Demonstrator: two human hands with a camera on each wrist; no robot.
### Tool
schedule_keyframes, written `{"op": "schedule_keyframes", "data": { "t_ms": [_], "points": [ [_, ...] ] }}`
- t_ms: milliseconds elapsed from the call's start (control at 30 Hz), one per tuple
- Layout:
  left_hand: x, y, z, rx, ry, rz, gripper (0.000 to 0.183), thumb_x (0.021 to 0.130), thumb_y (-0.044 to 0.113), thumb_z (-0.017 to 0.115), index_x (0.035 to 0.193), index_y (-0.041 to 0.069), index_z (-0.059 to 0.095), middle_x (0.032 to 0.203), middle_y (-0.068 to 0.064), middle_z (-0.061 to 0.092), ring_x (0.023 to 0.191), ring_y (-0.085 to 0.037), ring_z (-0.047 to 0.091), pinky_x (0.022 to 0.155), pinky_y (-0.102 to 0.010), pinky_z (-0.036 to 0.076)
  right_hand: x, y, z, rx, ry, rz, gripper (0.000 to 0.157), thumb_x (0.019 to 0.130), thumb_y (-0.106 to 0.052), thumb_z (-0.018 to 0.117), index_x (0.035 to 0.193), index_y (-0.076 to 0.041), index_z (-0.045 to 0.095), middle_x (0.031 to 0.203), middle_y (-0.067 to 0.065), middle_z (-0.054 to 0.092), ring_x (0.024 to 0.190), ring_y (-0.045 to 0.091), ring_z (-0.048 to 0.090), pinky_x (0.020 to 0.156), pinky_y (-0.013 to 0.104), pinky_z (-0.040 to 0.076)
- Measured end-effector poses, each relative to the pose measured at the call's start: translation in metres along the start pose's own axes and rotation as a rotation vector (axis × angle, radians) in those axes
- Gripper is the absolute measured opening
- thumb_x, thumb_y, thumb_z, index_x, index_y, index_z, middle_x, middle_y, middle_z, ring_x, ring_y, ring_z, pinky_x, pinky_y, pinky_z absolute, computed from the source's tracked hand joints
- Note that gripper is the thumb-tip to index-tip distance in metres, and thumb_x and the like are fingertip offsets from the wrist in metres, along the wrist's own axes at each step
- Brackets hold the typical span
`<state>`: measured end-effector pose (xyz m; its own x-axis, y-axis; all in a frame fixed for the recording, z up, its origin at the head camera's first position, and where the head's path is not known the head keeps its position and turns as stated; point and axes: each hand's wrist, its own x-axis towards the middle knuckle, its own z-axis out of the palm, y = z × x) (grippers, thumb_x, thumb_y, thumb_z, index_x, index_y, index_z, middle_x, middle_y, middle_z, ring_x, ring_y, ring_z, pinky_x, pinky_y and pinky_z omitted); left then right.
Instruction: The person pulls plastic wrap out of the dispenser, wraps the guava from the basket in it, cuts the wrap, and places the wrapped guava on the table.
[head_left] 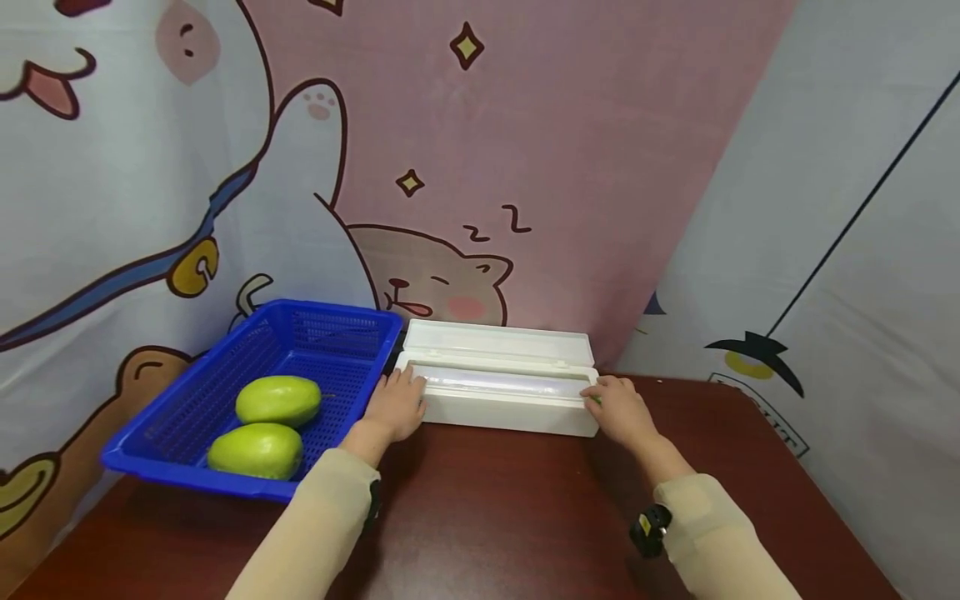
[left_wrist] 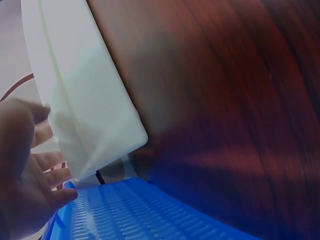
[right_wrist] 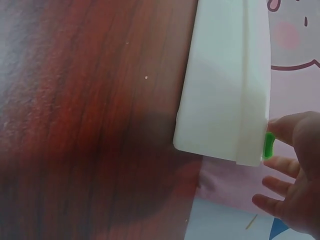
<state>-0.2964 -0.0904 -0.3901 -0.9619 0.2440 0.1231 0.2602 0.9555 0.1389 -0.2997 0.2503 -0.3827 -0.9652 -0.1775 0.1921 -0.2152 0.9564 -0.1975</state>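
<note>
A long white cling film dispenser [head_left: 510,414] stands on the table with its lid [head_left: 498,340] raised at the back. Inside it lies a roll of clear film [head_left: 495,381]. The left hand [head_left: 395,404] touches the dispenser's left end, its fingers spread and nearly straight in the left wrist view. At the right end, the right hand [head_left: 621,408] pinches a small green slider [right_wrist: 268,145] between thumb and index finger at the dispenser's top edge. The other fingers of that hand are extended, off the box.
A blue plastic basket [head_left: 330,325] stands left of the dispenser, close by the left hand. Two green, mango-like fruits [head_left: 277,400] lie in it. The dark red wooden table [head_left: 510,517] reaches back to a printed cloth [head_left: 600,167] behind.
</note>
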Motion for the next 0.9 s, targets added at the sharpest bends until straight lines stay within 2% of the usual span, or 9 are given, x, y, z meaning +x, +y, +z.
{"op": "schedule_keyframes", "data": {
  "t_ms": [167, 333, 433, 633, 800, 900],
  "points": [
    [0.009, 0.001, 0.004, 0.044, 0.134, -0.023, 0.016, 0.087, 0.01, 0.057, 0.1, 0.002, 0.06, 0.114, -0.018, 0.061, 0.11, -0.034, 0.055, 0.097, -0.049, 0.042, 0.008, 0.002, 0.001, 0.008, 0.066, -0.021, 0.016, 0.086, -0.013, 0.061, 0.094, -0.005, 0.073, 0.118, 0.025, 0.059, 0.109, 0.045, 0.05, 0.087, 0.056, 0.045],
    [0.014, 0.002, 0.005, 0.042, 0.242, -0.046, 0.007, 0.084, 0.007, 0.061, 0.09, 0.004, 0.062, 0.094, -0.013, 0.065, 0.089, -0.03, 0.062, 0.077, -0.042, 0.051, 0.012, 0.002, 0.004, 0.032, 0.078, 0.004, 0.013, 0.084, -0.013, 0.063, 0.088, -0.006, 0.073, 0.113, 0.021, 0.063, 0.106, 0.042, 0.053, 0.083, 0.055, 0.047],
    [0.017, 0.002, 0.006, 0.028, 0.28, -0.06, 0.005, 0.085, 0.006, 0.06, 0.088, 0.004, 0.064, 0.091, -0.012, 0.066, 0.084, -0.03, 0.063, 0.071, -0.042, 0.052, 0.013, 0.0, 0.004, 0.017, 0.082, 0.007, 0.011, 0.084, -0.012, 0.063, 0.084, -0.006, 0.072, 0.108, 0.019, 0.063, 0.104, 0.041, 0.053, 0.08, 0.054, 0.048],
    [0.019, 0.001, 0.007, -0.011, 0.318, -0.113, 0.009, 0.088, 0.006, 0.058, 0.084, 0.005, 0.067, 0.089, -0.012, 0.067, 0.082, -0.029, 0.062, 0.068, -0.042, 0.053, 0.015, -0.006, 0.004, -0.02, 0.065, -0.018, 0.011, 0.086, -0.01, 0.06, 0.084, -0.004, 0.068, 0.101, 0.018, 0.061, 0.1, 0.038, 0.052, 0.079, 0.051, 0.048],
    [0.023, 0.0, 0.009, -0.02, 0.396, -0.096, 0.007, 0.084, 0.007, 0.063, 0.082, 0.004, 0.068, 0.083, -0.013, 0.066, 0.078, -0.03, 0.062, 0.068, -0.042, 0.052, 0.017, -0.006, 0.004, -0.031, 0.029, -0.003, 0.015, 0.089, -0.01, 0.054, 0.084, -0.001, 0.064, 0.098, 0.02, 0.057, 0.095, 0.038, 0.051, 0.075, 0.051, 0.048],
    [0.026, 0.001, 0.011, -0.01, 0.431, -0.084, 0.006, 0.083, 0.008, 0.064, 0.081, 0.003, 0.067, 0.081, -0.013, 0.065, 0.077, -0.031, 0.062, 0.068, -0.042, 0.051, 0.02, -0.005, 0.004, -0.037, 0.044, 0.014, 0.017, 0.091, -0.012, 0.051, 0.085, 0.001, 0.061, 0.098, 0.022, 0.055, 0.093, 0.038, 0.051, 0.074, 0.05, 0.047]
  ]
}}
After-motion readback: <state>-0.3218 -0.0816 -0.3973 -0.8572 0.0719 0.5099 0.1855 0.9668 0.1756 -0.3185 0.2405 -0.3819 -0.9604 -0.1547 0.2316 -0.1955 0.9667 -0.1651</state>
